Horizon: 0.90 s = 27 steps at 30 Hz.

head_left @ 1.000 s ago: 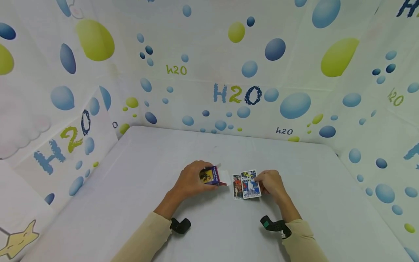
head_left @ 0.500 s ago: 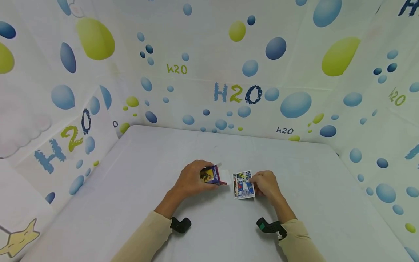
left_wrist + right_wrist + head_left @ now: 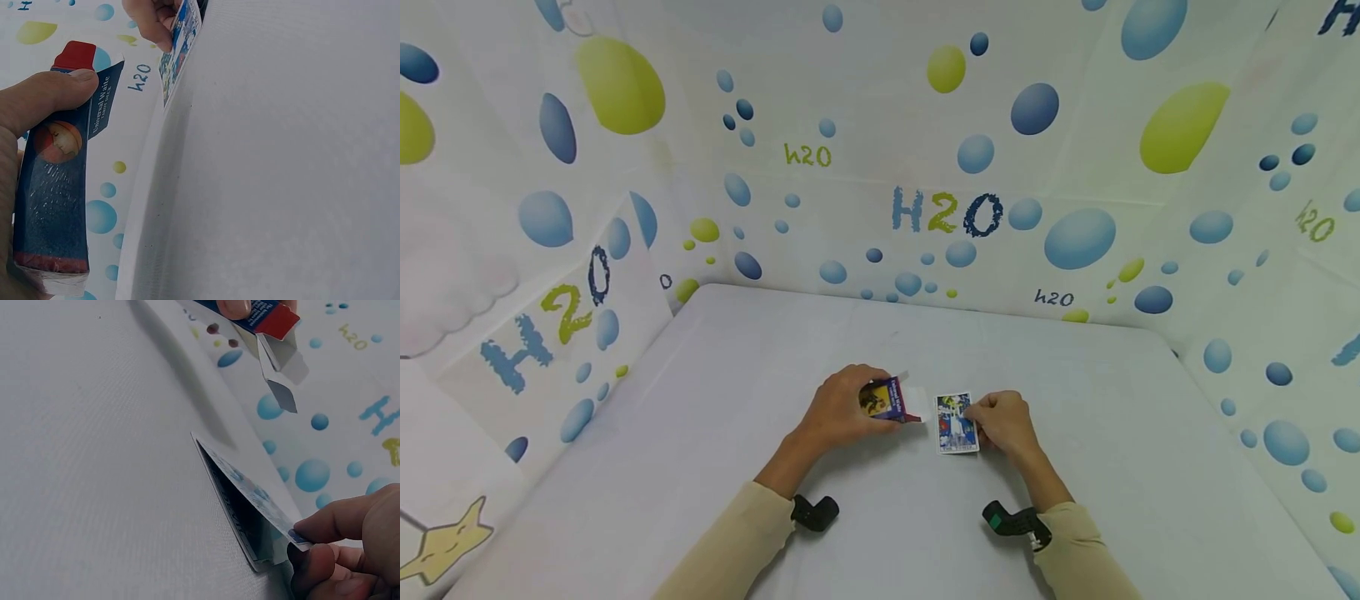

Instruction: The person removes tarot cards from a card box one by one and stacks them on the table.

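My left hand (image 3: 842, 410) holds a small tarot deck box (image 3: 892, 400) above the table, its flap hanging out on the right. In the left wrist view, the blue side of the box (image 3: 53, 194) bears a face in a circle and "Universal Waite" lettering, with the thumb lying across its top end. My right hand (image 3: 1009, 423) pinches the right edge of a picture tarot card (image 3: 953, 425) between thumb and finger. The right wrist view shows this card (image 3: 256, 490) tilted, its far edge down on other cards (image 3: 234, 515) that lie on the table.
A white cloth covers the table (image 3: 880, 533). Behind and at both sides rises a white backdrop (image 3: 865, 83) printed with blue and green drops and "H2O". Each wrist wears a black camera, such as the left one (image 3: 815, 514).
My right hand has moved left with the tarot card, which now covers the red-figured card that showed beside it. The left hand and the box have stayed in place.
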Motion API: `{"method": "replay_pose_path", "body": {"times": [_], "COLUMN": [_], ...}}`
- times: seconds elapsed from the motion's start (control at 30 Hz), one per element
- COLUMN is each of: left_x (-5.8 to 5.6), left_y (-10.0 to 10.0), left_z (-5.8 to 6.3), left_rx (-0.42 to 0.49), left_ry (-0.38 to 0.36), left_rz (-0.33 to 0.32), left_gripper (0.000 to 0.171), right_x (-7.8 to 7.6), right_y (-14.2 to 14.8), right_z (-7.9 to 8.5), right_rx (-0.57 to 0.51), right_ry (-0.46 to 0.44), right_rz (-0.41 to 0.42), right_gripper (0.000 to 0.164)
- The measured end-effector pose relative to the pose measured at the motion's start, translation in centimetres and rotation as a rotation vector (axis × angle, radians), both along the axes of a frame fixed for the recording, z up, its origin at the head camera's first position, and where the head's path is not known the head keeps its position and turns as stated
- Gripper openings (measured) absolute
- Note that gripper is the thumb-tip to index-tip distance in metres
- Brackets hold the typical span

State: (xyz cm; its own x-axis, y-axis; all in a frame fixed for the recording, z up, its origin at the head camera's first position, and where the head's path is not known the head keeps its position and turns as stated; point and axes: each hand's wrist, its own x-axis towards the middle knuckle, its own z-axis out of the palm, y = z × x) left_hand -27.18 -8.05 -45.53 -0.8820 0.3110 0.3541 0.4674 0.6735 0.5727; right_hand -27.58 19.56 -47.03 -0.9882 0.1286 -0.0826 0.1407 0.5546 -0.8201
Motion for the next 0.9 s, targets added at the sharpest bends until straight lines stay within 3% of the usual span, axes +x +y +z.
{"method": "replay_pose_path", "body": {"times": [0.9], "left_x": [-0.06], "left_y": [0.00], "left_z": [-0.17], "left_rx": [0.006], "left_ry": [-0.004], "left_rz": [0.000], "left_gripper": [0.070], "right_x": [-0.20], "right_y": [-0.21], "right_z": [-0.70], "right_rx": [0.199], "right_ry": [0.063], "right_rz": [0.005], "right_gripper": [0.022]}}
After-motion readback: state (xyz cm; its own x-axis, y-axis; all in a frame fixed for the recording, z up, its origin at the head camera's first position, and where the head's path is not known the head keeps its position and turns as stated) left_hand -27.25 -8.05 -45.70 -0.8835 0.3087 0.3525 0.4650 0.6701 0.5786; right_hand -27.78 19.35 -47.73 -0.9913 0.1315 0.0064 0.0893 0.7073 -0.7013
